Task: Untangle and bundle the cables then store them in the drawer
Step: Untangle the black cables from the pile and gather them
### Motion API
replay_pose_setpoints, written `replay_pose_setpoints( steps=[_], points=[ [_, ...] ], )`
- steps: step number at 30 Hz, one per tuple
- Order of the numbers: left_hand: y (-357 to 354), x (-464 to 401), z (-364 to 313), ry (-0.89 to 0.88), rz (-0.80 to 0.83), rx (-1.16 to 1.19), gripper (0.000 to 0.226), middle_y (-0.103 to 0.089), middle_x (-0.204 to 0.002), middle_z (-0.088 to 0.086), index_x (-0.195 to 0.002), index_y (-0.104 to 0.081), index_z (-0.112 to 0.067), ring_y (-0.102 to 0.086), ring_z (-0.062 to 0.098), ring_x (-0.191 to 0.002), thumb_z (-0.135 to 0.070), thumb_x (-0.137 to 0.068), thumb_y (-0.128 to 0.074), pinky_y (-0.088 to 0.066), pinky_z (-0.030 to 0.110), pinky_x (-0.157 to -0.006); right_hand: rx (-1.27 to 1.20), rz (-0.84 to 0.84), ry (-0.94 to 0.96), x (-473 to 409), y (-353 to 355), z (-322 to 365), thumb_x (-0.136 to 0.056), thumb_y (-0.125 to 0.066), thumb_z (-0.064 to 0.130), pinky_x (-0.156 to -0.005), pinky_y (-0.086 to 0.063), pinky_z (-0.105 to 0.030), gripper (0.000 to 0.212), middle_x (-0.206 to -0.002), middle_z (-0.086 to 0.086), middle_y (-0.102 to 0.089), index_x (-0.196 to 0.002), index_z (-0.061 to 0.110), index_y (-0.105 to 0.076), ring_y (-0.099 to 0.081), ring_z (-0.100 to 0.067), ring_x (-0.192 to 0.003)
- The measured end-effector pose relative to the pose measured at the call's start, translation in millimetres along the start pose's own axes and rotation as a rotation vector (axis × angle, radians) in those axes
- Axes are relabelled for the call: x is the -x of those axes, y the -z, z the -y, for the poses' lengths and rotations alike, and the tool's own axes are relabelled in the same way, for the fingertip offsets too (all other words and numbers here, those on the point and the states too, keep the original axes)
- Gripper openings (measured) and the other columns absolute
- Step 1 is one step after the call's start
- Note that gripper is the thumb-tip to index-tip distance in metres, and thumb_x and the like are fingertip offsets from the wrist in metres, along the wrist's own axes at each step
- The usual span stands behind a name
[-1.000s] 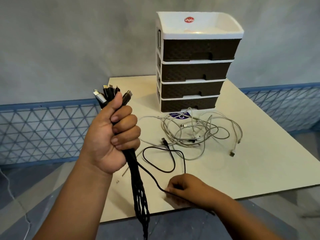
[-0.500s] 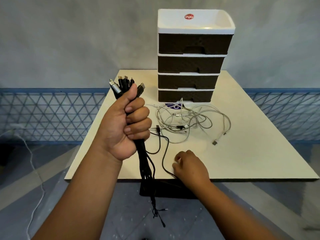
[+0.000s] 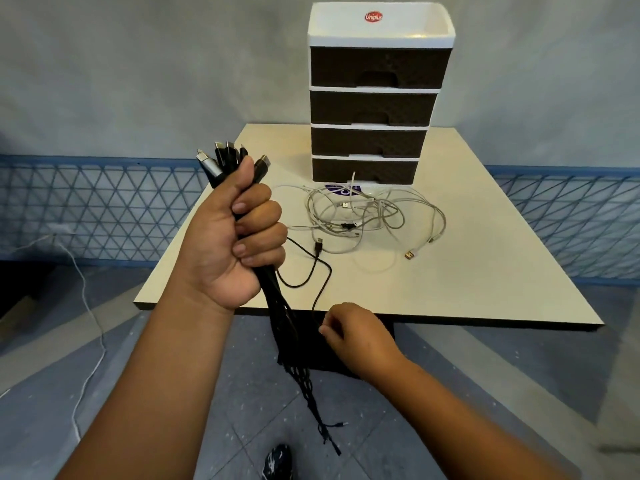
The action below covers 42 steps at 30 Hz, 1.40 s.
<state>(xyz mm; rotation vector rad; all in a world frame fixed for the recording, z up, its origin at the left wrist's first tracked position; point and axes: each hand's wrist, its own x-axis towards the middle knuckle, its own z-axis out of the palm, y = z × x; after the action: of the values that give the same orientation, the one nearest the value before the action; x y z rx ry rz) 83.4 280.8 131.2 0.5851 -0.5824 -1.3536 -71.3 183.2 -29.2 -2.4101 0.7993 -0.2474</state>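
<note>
My left hand [image 3: 239, 237] grips a bundle of black cables [image 3: 277, 306] upright, plugs sticking out above the fist and the tails hanging down past the table edge toward the floor. My right hand [image 3: 356, 336] is just off the near table edge and pinches a single black cable [image 3: 320, 271] that loops back over the table. A tangle of white cables [image 3: 363, 216] lies on the cream table [image 3: 467, 271] in front of a four-drawer unit [image 3: 377, 98], whose brown drawers are all closed.
A white tray forms the top of the drawer unit [image 3: 381, 29]. A blue lattice fence [image 3: 104, 216] runs behind the table on both sides. A white cord [image 3: 86, 306] trails over the floor at left. A shoe [image 3: 277, 462] shows below.
The view pulled back from the table. My right hand drew the single black cable toward the near edge and now sits off the table. My left hand keeps its grip on the bundle.
</note>
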Motion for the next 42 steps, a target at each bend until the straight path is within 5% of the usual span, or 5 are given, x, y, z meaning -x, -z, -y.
replay_pose_setpoints(
  steps=[8, 16, 21, 26, 42],
  points=[
    [-21, 8, 14, -0.001, -0.020, -0.047, 0.051, -0.020, -0.043, -0.008, -0.051, -0.037, -0.023, -0.012, 0.005, -0.034, -0.049, -0.096, -0.041, -0.013, 0.017, -0.031, -0.110, 0.671, -0.048, 69, -7, -50, -0.088, -0.062, 0.024, -0.065, -0.045, -0.032, 0.020, -0.067, -0.003, -0.054, -0.072, 0.014, -0.057, -0.050, -0.014, -0.059],
    [-46, 5, 32, -0.086, -0.137, -0.142, 0.049, -0.019, -0.039, -0.008, -0.046, -0.026, -0.024, -0.015, 0.006, -0.031, -0.031, -0.086, -0.053, -0.010, 0.014, -0.035, -0.599, -0.091, -0.150, 57, 35, -20, -0.092, -0.049, 0.060, -0.082, -0.054, -0.040, 0.039, -0.084, 0.003, -0.070, -0.087, 0.027, -0.068, -0.065, -0.012, -0.083],
    [-66, -7, 48, -0.138, -0.218, -0.120, 0.057, -0.015, -0.038, -0.009, -0.046, -0.019, -0.024, -0.013, 0.007, -0.030, -0.030, -0.092, -0.052, -0.009, 0.013, -0.035, -0.920, 0.084, 0.207, 62, 62, 48, -0.087, -0.068, 0.032, -0.089, -0.051, -0.035, 0.024, -0.091, 0.000, -0.071, -0.096, 0.010, -0.066, -0.067, -0.018, -0.092],
    [-66, -10, 24, -0.203, -0.234, -0.020, 0.058, -0.017, -0.037, -0.008, -0.042, -0.024, -0.022, -0.014, 0.006, -0.030, -0.028, -0.095, -0.047, -0.009, 0.014, -0.034, -0.952, 0.135, 0.100, 64, 39, 45, -0.092, -0.067, 0.019, -0.067, -0.047, -0.049, 0.035, -0.045, -0.003, -0.047, -0.065, 0.016, -0.044, -0.052, -0.020, -0.042],
    [37, 13, -72, -0.500, -0.525, 0.386, 0.051, -0.018, -0.041, -0.008, -0.047, -0.024, -0.023, -0.015, 0.008, -0.032, -0.021, -0.093, -0.046, -0.013, 0.018, -0.032, -0.718, 0.384, -0.024, 46, 67, 2, -0.094, -0.063, 0.023, -0.079, -0.055, -0.046, 0.014, -0.048, -0.006, -0.052, -0.084, 0.013, -0.061, -0.049, -0.021, -0.045]
  ],
)
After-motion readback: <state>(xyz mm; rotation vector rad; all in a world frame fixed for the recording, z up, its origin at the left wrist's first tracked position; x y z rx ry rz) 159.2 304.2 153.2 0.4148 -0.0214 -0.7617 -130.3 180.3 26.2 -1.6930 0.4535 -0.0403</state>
